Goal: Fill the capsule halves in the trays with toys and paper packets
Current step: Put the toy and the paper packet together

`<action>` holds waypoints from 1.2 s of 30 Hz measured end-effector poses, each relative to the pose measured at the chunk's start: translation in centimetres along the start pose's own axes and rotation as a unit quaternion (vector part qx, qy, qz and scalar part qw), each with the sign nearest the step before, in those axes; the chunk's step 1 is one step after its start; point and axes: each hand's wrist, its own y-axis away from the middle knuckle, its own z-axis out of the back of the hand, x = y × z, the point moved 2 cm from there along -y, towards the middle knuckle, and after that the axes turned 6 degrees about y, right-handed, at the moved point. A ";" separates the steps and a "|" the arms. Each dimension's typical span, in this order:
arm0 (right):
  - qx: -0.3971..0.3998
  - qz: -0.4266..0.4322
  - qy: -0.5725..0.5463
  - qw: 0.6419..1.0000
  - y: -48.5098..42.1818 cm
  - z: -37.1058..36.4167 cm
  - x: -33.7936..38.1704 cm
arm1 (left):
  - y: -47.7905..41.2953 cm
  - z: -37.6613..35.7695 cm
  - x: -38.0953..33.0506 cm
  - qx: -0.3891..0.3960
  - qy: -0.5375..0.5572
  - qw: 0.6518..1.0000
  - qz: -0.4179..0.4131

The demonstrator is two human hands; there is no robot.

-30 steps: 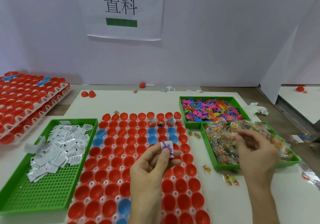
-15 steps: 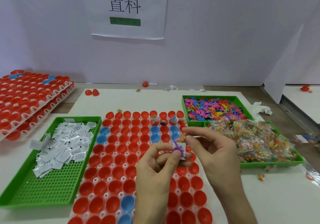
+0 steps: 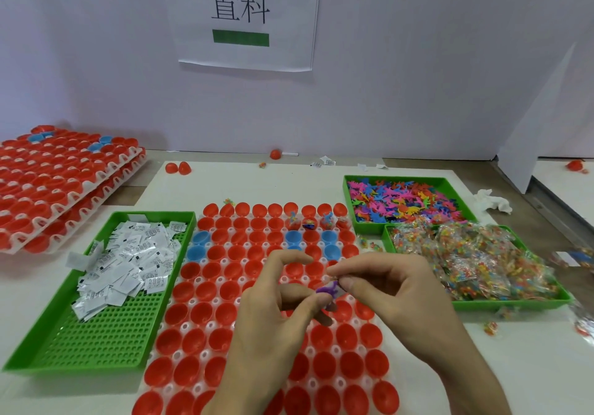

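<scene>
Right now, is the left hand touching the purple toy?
Touching. The head view shows the left hand pinching the purple toy between its thumb and fingertips, with no gap.

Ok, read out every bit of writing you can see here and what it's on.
"置料": white sheet on the wall, above a green bar.
Paper packets in the left green tray: black print, too small to read.
Nothing else is readable.
</scene>
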 end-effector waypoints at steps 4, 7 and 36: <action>0.026 -0.007 -0.002 1.000 0.1 -0.1 0.2 | 0.1 0.3 0.1 0.015 0.009 1.000 -0.001; 0.045 -0.013 -0.028 0.999 0.2 -0.1 0.3 | 0.2 0.5 0.2 0.007 0.017 1.000 -0.009; -0.058 0.049 0.126 0.989 -10.8 -3.8 1.9 | -3.2 19.4 4.2 -0.148 -0.365 0.917 0.057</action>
